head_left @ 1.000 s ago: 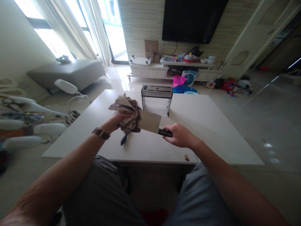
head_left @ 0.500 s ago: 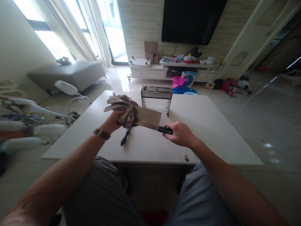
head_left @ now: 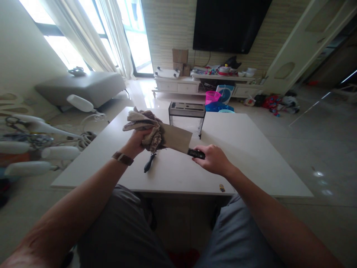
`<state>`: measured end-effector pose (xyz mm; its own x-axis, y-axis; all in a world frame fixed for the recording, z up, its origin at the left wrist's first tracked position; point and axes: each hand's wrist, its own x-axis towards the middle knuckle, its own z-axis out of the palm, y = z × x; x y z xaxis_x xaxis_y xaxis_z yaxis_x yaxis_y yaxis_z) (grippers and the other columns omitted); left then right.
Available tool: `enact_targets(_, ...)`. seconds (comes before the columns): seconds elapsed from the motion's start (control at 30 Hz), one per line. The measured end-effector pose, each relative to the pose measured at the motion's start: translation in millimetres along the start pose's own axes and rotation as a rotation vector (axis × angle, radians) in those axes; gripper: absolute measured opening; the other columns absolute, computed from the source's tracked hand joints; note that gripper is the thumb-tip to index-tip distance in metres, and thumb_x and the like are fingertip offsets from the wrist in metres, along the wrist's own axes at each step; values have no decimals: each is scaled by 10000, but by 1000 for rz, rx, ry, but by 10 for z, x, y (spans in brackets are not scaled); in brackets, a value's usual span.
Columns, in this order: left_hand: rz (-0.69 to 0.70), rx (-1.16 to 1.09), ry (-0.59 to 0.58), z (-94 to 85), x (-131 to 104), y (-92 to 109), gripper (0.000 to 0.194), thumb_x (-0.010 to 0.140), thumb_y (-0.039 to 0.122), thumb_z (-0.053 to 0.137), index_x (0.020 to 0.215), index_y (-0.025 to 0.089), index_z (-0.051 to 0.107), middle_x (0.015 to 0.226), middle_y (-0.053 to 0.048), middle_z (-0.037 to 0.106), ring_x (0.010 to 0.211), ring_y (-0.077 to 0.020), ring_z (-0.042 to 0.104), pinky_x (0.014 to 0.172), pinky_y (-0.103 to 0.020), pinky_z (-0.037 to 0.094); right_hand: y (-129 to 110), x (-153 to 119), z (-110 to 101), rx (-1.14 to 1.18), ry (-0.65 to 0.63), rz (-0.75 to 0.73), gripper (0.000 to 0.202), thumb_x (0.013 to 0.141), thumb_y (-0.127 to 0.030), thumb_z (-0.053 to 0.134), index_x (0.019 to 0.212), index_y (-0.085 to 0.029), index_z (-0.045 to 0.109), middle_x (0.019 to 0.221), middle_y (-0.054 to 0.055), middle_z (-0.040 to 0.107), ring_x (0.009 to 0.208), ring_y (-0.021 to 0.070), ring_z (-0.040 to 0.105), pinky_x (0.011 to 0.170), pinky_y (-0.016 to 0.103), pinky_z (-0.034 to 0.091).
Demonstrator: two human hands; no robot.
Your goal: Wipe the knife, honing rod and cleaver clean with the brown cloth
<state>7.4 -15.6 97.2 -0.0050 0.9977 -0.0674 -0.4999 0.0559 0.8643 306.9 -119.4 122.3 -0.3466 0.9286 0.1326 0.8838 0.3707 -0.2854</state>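
Worktop [head_left: 245,152] below L grip [head_left: 138,141], pinching cloth [head_left: 145,120] on cleaver [head_left: 177,138] | R grip [head_left: 212,159] clenched round hdl [head_left: 196,153] | prob. wiping; nxt needs cleaver steady

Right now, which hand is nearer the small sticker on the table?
Right. The right hand, gripping the cleaver, is just beyond the sticker; the left hand, holding the cloth, is farther away to its left.

Your cleaver [head_left: 178,140] has a smooth, dull metal blade [head_left: 175,137] and a plastic-looking handle [head_left: 195,153]. Your cloth [head_left: 142,122] looks rough and matt, the tabletop [head_left: 237,152] smooth with a soft sheen, and the tiled floor [head_left: 295,156] glossy.
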Motion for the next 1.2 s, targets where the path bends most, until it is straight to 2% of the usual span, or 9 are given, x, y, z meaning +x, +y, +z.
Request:
enact_targets(0.13,8,-6,-9,-7,22,-5,208,785,38,710,977,118,726,1017,-87,770,846,-192,735,826,-309,621,-17,1,-1,-19,20,19,274,876,-439,646,1065,-278,762,845,50,760,772,231,679,675,299,378)
enact_targets(0.37,-68,-91,-24,3,14,-26,134,832,98,677,950,149,716,950,-60,776,829,-180,733,810,-302,629,-35,-7,34,-10,47,55,286,884,-451,634,1077,-276,755,872,52,765,764,226,672,665,294,375)
enact_targets(0.5,-78,-22,-35,2,3,-37,170,787,76,723,943,144,727,934,-57,781,801,-176,734,785,-291,630,-40,-4,46,-8,46,55,294,890,-457,633,1081,-269,753,886,56,770,774,229,677,662,296,379)
enact_targets(0.63,-16,13,2,-15,28,-50,224,736,60,767,942,133,716,918,-58,777,770,-175,725,758,-299,629,-39,-2,44,-4,49,52,296,888,-458,641,1084,-268,758,897,61,776,794,237,685,675,300,394)
enact_targets(0.8,6,5,-2,-3,15,-31,257,738,90,801,967,161,707,954,-54,775,818,-184,732,793,-310,628,-44,0,30,4,43,66,299,892,-461,644,1091,-272,761,917,64,780,808,243,689,701,305,422)
enact_targets(0.93,-27,-71,-30,25,-4,-26,201,782,133,778,966,175,709,912,-44,772,862,-201,742,854,-332,632,-77,0,41,31,55,67,300,899,-455,639,1101,-268,757,926,66,780,812,243,691,698,305,424)
enact_targets(1.07,-33,-125,-49,69,-6,-81,155,812,154,736,964,179,717,968,-56,781,970,-224,747,910,-354,626,-107,2,75,68,70,94,294,897,-440,647,1095,-252,756,941,74,788,827,247,701,710,307,434)
enact_targets(1.2,-38,-134,-59,102,-28,-110,162,811,131,736,970,161,725,980,-60,781,906,-200,742,890,-342,625,-112,2,95,110,90,102,283,889,-426,660,1093,-252,752,963,69,792,847,254,710,719,311,444)
